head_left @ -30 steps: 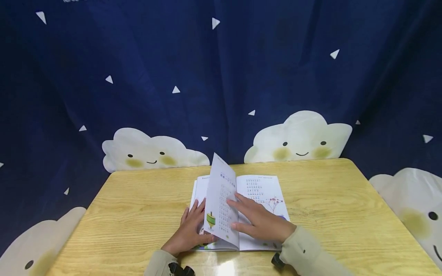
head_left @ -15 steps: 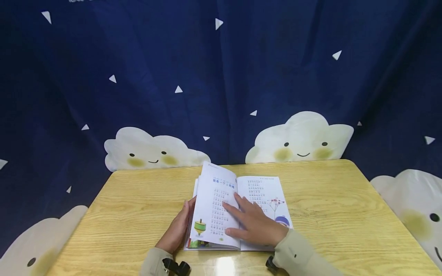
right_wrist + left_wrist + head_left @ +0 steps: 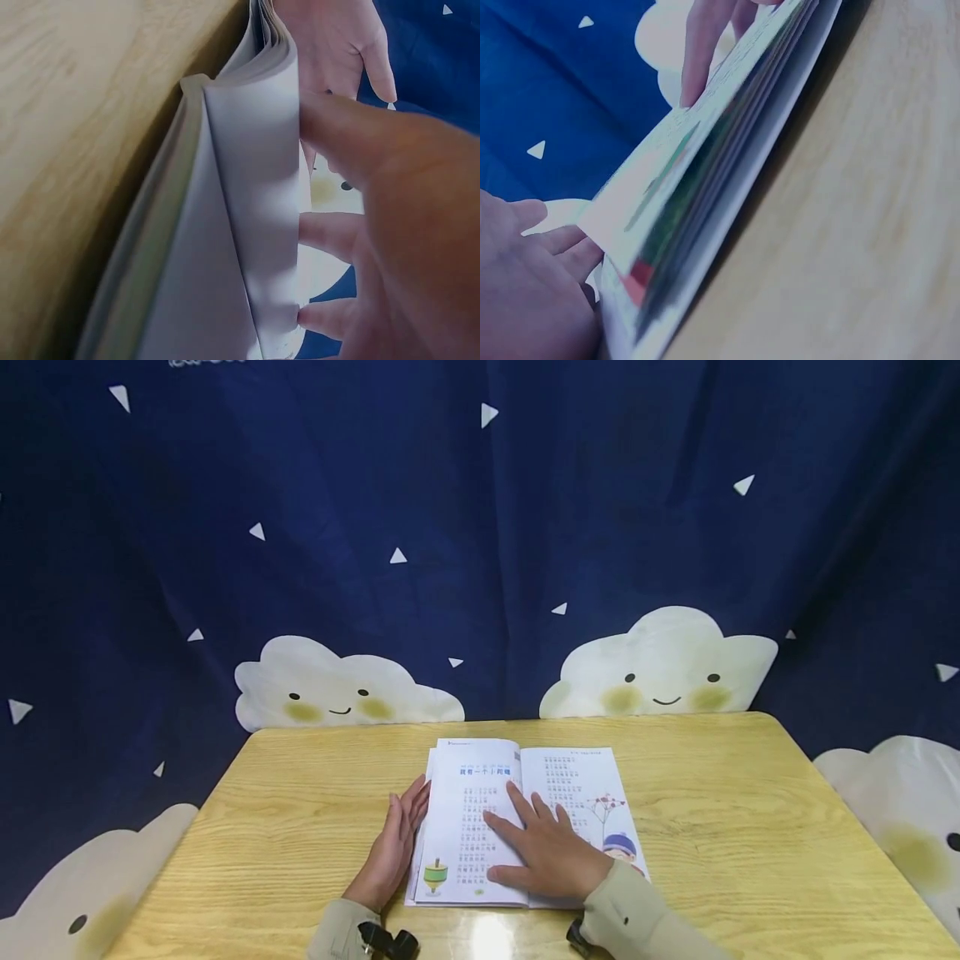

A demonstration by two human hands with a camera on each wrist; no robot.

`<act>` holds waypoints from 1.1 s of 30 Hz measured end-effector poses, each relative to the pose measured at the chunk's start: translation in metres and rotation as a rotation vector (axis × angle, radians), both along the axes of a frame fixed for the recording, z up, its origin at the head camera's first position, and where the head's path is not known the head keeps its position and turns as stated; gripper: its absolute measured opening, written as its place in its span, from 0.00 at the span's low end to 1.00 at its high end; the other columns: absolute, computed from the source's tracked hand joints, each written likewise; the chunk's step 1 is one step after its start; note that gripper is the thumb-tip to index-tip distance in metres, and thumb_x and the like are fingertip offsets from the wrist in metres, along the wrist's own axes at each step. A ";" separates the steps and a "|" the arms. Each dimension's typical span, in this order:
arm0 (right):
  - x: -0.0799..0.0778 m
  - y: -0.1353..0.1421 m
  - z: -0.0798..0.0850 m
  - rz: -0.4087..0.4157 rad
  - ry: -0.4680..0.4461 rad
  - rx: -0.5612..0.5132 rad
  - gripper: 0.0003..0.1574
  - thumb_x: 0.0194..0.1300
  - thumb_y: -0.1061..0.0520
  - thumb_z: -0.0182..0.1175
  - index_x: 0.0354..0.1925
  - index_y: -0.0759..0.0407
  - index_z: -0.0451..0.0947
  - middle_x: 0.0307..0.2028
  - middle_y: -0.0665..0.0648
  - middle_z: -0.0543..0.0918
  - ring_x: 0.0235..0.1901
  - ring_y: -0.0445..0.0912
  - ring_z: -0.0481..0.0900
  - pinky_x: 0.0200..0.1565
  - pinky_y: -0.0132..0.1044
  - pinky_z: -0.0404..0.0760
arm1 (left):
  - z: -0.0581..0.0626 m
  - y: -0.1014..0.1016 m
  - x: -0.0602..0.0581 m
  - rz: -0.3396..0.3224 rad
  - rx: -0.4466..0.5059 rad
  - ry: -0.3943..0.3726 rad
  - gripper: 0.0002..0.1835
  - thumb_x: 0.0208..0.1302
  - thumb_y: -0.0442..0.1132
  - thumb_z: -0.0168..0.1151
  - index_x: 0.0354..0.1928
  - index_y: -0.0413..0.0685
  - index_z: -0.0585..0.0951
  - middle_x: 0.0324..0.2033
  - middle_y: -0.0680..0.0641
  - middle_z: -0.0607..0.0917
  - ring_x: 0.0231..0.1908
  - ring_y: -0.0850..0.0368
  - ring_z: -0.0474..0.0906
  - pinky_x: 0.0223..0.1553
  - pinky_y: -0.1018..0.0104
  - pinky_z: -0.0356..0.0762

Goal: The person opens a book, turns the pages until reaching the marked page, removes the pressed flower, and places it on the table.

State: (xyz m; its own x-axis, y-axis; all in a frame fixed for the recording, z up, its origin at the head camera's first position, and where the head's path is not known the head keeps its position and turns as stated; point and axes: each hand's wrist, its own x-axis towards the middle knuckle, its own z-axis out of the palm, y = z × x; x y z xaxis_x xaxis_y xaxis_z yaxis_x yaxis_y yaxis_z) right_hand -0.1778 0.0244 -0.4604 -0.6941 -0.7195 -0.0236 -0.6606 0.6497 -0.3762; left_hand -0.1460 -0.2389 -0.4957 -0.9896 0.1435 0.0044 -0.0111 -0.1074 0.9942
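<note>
An open book (image 3: 480,827) lies on the wooden table, its left page printed with text and a green-and-yellow spinning top, its right page with a plant and a figure in a blue cap. My right hand (image 3: 551,852) rests with spread fingers across the gutter, fingertips on the left page. My left hand (image 3: 393,843) stands on its edge along the book's left side, fingers fairly straight, palm toward the pages. In the left wrist view the stacked page edges (image 3: 712,180) show, the top leaf slightly raised near the left fingers. The right wrist view shows the bowed page (image 3: 259,187) under the right fingertips.
The wooden table (image 3: 315,793) extends around the book on all sides. Behind it hangs a dark blue curtain (image 3: 420,485) with white triangles and smiling clouds. Each wrist carries a small black camera on a strap.
The raised leaf has come down onto the left side and lies nearly flat. My left hand has moved off the pages to the book's left edge. My right hand has shifted slightly lower, fingers still spread.
</note>
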 end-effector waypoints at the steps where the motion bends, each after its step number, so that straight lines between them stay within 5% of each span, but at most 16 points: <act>1: 0.000 0.000 0.000 -0.001 0.000 0.004 0.45 0.63 0.26 0.50 0.72 0.42 0.61 0.75 0.64 0.46 0.68 0.72 0.53 0.59 0.74 0.55 | 0.000 0.000 0.000 0.004 -0.008 -0.003 0.40 0.72 0.65 0.16 0.76 0.47 0.42 0.76 0.45 0.46 0.74 0.50 0.38 0.73 0.53 0.33; 8: 0.001 -0.003 0.005 0.005 0.037 0.037 0.44 0.63 0.27 0.51 0.71 0.42 0.62 0.74 0.64 0.49 0.67 0.72 0.55 0.58 0.74 0.58 | 0.004 0.006 0.001 0.036 -0.137 -0.030 0.40 0.70 0.68 0.18 0.77 0.54 0.47 0.76 0.53 0.43 0.74 0.55 0.30 0.72 0.50 0.26; 15: 0.002 -0.006 0.004 0.007 0.121 0.075 0.44 0.61 0.26 0.53 0.69 0.43 0.66 0.73 0.64 0.54 0.64 0.72 0.60 0.54 0.74 0.63 | 0.008 0.013 -0.005 -0.056 -0.261 0.077 0.33 0.76 0.56 0.18 0.77 0.48 0.46 0.76 0.45 0.40 0.73 0.42 0.24 0.66 0.36 0.21; 21: -0.002 -0.009 0.003 -0.007 0.134 0.116 0.45 0.58 0.24 0.53 0.69 0.39 0.66 0.73 0.62 0.56 0.63 0.72 0.60 0.53 0.74 0.64 | 0.006 0.018 0.001 -0.055 -0.476 0.092 0.27 0.77 0.49 0.37 0.75 0.64 0.55 0.76 0.52 0.46 0.74 0.44 0.29 0.67 0.39 0.19; 26: -0.003 -0.009 0.000 -0.005 0.122 0.119 0.46 0.58 0.23 0.53 0.69 0.39 0.65 0.73 0.61 0.55 0.64 0.71 0.60 0.53 0.74 0.64 | 0.003 0.024 0.003 -0.078 -0.702 0.200 0.27 0.73 0.50 0.48 0.71 0.58 0.65 0.74 0.44 0.51 0.73 0.37 0.34 0.66 0.36 0.22; 33: -0.002 -0.005 0.001 0.006 0.130 0.101 0.45 0.60 0.23 0.50 0.71 0.37 0.63 0.74 0.61 0.54 0.65 0.68 0.61 0.53 0.71 0.66 | 0.001 0.027 0.005 -0.114 -0.923 0.247 0.33 0.62 0.61 0.58 0.68 0.61 0.70 0.74 0.41 0.54 0.73 0.35 0.36 0.65 0.31 0.26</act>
